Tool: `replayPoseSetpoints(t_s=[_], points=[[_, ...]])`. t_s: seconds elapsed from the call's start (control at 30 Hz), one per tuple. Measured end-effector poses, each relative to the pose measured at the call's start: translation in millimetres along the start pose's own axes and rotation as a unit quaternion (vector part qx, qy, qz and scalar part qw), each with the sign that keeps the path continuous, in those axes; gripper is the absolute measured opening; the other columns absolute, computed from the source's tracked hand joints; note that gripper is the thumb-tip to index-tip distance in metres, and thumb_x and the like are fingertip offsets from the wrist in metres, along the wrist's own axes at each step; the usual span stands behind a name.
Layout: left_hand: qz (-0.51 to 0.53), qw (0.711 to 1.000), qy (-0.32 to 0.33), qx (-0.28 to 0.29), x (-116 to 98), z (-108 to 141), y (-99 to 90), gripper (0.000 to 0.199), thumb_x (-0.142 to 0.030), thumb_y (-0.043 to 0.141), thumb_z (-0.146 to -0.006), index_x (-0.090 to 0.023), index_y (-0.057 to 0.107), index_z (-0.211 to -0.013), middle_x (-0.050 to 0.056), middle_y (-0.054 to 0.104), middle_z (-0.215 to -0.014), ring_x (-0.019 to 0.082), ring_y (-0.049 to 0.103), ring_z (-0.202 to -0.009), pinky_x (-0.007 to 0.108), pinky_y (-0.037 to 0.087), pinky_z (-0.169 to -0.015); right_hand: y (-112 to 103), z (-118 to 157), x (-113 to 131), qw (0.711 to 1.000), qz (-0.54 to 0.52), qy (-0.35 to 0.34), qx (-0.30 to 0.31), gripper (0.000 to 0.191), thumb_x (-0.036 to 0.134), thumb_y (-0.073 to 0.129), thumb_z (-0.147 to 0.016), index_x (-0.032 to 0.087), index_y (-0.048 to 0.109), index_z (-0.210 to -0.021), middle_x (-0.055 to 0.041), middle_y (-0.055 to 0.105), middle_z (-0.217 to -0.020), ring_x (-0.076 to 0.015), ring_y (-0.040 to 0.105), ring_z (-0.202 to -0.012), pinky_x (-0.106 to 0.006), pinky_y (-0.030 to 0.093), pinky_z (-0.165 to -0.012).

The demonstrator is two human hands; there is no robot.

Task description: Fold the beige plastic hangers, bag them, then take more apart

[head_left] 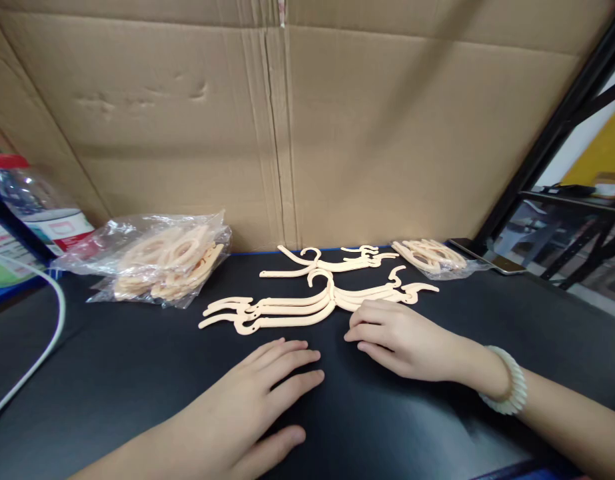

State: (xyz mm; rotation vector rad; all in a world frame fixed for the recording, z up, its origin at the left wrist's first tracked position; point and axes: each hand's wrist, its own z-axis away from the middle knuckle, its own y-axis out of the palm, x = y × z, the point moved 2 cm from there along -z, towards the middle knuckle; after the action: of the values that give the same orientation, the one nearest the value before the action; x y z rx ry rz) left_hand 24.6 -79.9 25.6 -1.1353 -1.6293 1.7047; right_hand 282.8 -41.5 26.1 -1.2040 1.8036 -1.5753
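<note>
Cream-coloured folding clothes hangers (294, 321) lie spread on the black table, several stacked together with their hooks pointing away from me. Behind them rests another partly unfolded hanger (290, 273), one end split into two arms. My left hand (267, 390) is on the near side of the stack, fingers stretched out and holding nothing. Close to the right arms of the stack is my right hand (394, 337), its fingers bent loosely downward. I see nothing held in it; whether its fingertips touch the hangers or the table I cannot tell.
At the left lies a clear plastic bag (162, 260) of folded hangers, beside a red-capped bottle (47, 207) and a white cable (60, 320). A smaller bag (430, 259) and a phone-like flat object (486, 256) lie at the back right. Cardboard (387, 133) walls the back.
</note>
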Motion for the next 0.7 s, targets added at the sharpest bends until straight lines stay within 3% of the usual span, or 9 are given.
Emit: replayPoseSetpoints(t_s=[0.2,0.7], points=[[0.015,1.000,0.003,-0.012,-1.7,-0.3,-1.7,0.050,-0.026,0.054,-0.092,-0.029,0.046,-0.141,0.005,0.047,-0.147,0.031,0.044,-0.134,0.050,0.040,-0.110,1.7,-0.9,-0.1,1.000,0.002,-0.005,-0.003,0.024,0.015,0.047,-0.094,0.017,0.065,-0.109,-0.0083,0.063,-0.101,-0.0195,0.057,-0.092,-0.035,0.047,-0.083],[-0.020,0.999,-0.005,0.034,-2.0,0.5,-1.7,0.048,-0.031,0.047,-0.095,-0.027,0.043,-0.143,0.005,0.041,-0.151,0.030,0.039,-0.138,0.050,0.040,-0.110,2.8,-1.8,2.1,1.000,0.026,-0.012,-0.012,0.024,0.014,0.046,-0.093,0.016,0.066,-0.107,-0.0090,0.063,-0.099,-0.0202,0.057,-0.089,-0.035,0.048,-0.080]])
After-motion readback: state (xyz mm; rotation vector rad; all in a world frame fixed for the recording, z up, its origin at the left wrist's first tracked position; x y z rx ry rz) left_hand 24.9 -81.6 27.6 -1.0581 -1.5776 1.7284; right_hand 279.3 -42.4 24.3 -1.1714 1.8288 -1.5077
